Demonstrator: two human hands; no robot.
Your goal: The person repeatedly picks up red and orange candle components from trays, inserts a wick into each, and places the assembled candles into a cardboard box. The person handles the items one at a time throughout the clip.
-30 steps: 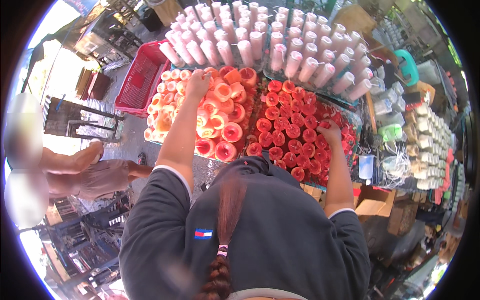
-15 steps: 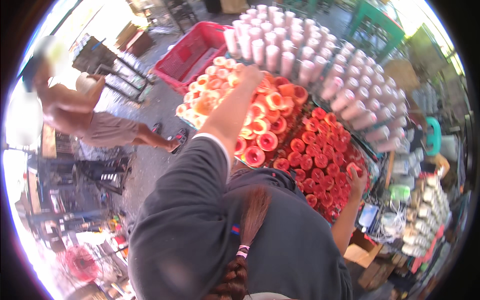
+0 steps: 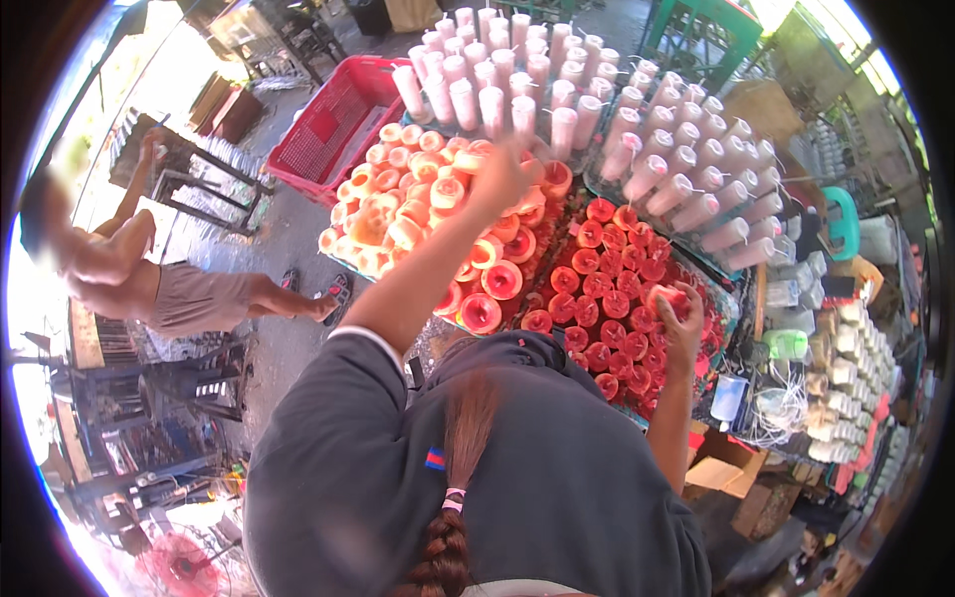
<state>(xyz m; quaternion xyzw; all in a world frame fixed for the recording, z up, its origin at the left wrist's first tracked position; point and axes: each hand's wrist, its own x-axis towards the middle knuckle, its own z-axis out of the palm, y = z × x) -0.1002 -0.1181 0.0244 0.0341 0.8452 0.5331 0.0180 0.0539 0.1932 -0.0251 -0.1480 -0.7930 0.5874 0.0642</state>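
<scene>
My left hand (image 3: 505, 171), smeared by motion, is over the far side of a cluster of hollow peach-and-red wax cups (image 3: 408, 194). Whether its fingers hold anything cannot be made out. On the right, my right hand (image 3: 682, 323) grips a red wax cup (image 3: 667, 298), with fingers and thumb wrapped round its sides. Below it stand rows of small round red candles (image 3: 612, 303), several with thin wicks, on a surface strewn with red wax.
Tall pale-pink pillar candles (image 3: 490, 109) with white wicks stand in rows behind. At the back left is a red plastic crate (image 3: 298, 149). Another person (image 3: 149, 259) stands at the left. Stacked pale blocks (image 3: 846, 388) and a cardboard box (image 3: 724, 468) are at the right.
My left hand has moved slightly over the far edge of the wax cups. My right hand has lifted the red cup and turned upward. The other person's arm has risen.
</scene>
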